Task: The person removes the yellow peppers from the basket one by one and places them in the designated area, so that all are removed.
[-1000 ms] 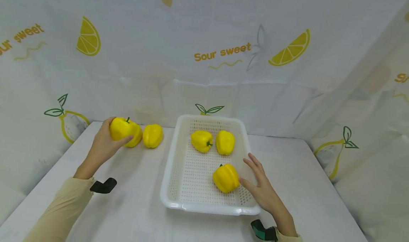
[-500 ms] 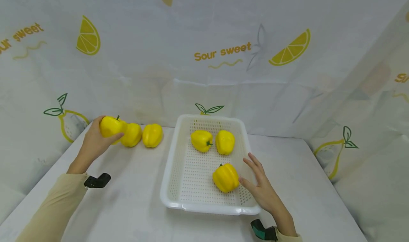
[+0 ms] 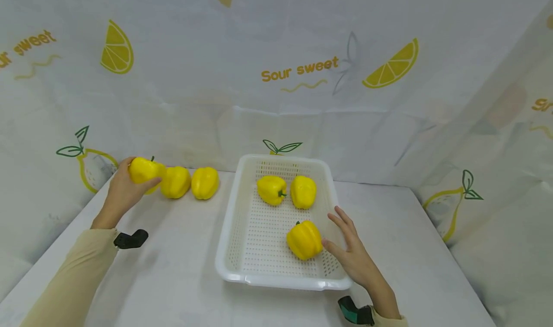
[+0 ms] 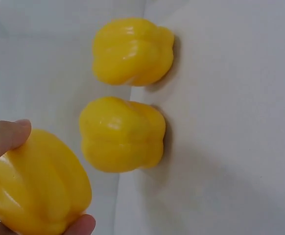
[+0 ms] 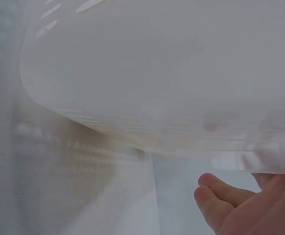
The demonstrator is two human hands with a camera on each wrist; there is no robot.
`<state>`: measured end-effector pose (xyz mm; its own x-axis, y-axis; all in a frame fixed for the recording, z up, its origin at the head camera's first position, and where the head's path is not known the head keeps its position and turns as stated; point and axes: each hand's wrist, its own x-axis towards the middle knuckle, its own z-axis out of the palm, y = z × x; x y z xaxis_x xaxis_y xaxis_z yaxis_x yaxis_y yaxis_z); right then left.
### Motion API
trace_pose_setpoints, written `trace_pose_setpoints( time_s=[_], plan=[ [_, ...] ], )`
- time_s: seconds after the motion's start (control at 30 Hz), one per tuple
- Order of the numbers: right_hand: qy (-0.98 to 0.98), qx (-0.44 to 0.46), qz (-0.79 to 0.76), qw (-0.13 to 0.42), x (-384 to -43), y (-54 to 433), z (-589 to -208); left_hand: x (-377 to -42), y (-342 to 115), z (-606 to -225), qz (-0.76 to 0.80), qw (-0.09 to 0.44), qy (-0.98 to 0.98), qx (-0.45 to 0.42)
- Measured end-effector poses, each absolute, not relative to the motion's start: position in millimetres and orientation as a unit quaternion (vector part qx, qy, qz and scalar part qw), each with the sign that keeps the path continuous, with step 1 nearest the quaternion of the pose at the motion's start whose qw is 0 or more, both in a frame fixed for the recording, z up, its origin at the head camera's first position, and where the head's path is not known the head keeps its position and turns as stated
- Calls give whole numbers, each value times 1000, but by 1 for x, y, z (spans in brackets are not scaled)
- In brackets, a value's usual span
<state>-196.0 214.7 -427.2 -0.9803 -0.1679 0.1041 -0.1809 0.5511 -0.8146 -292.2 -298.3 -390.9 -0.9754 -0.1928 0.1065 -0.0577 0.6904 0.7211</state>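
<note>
My left hand (image 3: 124, 190) grips a yellow bell pepper (image 3: 142, 171) with a green stem, thumb and fingers on its sides. The left wrist view shows this held bell pepper (image 4: 39, 188) at lower left. To its right on the table stand a second bell pepper (image 3: 175, 183) and a third bell pepper (image 3: 205, 183). My right hand (image 3: 356, 257) lies at the right rim of a white perforated basket (image 3: 285, 283), fingers spread and relaxed. Its thumb reaches over the rim, close to a bell pepper (image 3: 304, 240) inside. Whether they touch, I cannot tell.
Two more bell peppers, one on its side (image 3: 271, 190) and one beside it (image 3: 303, 192), sit towards the basket's far end. A white curtain (image 3: 194, 91) with lemon prints hangs behind the white table (image 3: 173, 269).
My left hand has moved left with its bell pepper, uncovering the one behind it. The held pepper is now at the left end of the row. My right hand has stayed put.
</note>
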Motion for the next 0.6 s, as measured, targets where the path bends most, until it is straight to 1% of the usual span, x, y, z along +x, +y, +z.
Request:
trace_pose_setpoints(
  time_s=[0.13, 0.37, 0.6],
  plan=[
    [-881, 99, 462, 7, -196, 214, -428, -294, -302, -393, -390, 82, -913, 85],
    [-882, 102, 461, 9, -196, 215, -428, -301, -308, -403, -398, 91, -906, 108],
    [-882, 106, 460, 11, -197, 215, -427, -305, -313, -412, -396, 103, -906, 110]
  ],
)
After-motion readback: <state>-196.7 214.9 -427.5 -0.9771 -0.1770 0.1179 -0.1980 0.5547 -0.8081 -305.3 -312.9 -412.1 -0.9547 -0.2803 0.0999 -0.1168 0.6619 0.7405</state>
